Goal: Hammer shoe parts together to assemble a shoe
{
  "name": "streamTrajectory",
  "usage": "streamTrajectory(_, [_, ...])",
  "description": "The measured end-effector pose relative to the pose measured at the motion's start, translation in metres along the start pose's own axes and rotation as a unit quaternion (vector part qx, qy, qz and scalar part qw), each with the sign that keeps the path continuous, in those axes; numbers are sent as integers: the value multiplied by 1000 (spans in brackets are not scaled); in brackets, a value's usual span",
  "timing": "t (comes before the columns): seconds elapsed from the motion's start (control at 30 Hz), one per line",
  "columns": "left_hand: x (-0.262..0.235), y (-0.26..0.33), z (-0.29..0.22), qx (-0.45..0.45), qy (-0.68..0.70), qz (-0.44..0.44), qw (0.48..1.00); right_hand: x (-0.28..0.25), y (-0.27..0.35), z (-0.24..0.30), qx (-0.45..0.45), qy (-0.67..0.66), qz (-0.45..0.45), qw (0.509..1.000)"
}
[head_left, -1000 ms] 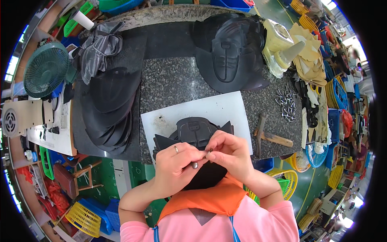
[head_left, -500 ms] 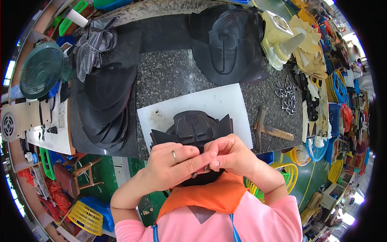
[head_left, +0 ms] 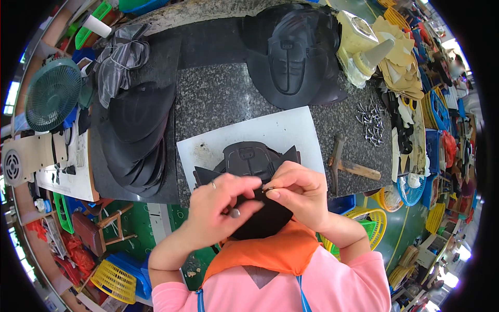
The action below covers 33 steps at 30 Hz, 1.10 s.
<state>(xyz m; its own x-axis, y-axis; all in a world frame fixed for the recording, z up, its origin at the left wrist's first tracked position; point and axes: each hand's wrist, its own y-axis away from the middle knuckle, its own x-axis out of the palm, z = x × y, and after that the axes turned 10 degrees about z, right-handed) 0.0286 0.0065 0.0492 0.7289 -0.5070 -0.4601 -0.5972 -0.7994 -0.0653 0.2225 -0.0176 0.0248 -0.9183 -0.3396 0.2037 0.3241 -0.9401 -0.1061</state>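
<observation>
Pinching tiny dark piece [head_left: 267, 190], too small to identify: your right hand [head_left: 304, 195]. Your left hand [head_left: 214, 209] half-curled round grey round-ended metal tool [head_left: 235, 213]. Black moulded panel [head_left: 247, 155], already shaped, over near white rectangular sheet [head_left: 283, 126]; handwork seemingly unfinished.

On the speckled dark-grey stone tabletop [head_left: 213, 93] lie a flat white rectangular board [head_left: 283, 127], a wooden-handled hammer with a dark metal head [head_left: 358, 170], scattered small silvery metal pieces [head_left: 371, 125] and overlapping black moulded sheets [head_left: 288, 67].

Curved left fingers [head_left: 241, 184] beside pinched right fingers [head_left: 289, 178]
</observation>
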Motion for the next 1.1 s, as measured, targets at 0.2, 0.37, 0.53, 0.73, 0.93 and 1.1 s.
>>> streamTrajectory(0.2, [15, 2, 10, 147, -43, -98, 983, -1, 1, -2, -5, -22, 53, 998])
streamTrajectory(0.37, [2, 1, 6, 196, -66, -74, 976, 1, -3, 10, 93, -179, 99, 975])
streamTrajectory(0.53, [-3, -6, 10, 236, 11, -26, 971, -8, -6, 11, 75, -119, 167, 976])
streamTrajectory(0.73, [-1, -9, 11, 251, 30, -21, 967, -11, -5, 14, 20, -10, 159, 987])
streamTrajectory(0.93, [0, -3, 13, 257, -53, -30, 965, -1, -1, 26, 148, -168, 91, 970])
streamTrajectory(1.1, [-2, -3, 13, 276, -70, -8, 959, -4, -2, 26, 249, -255, 96, 929])
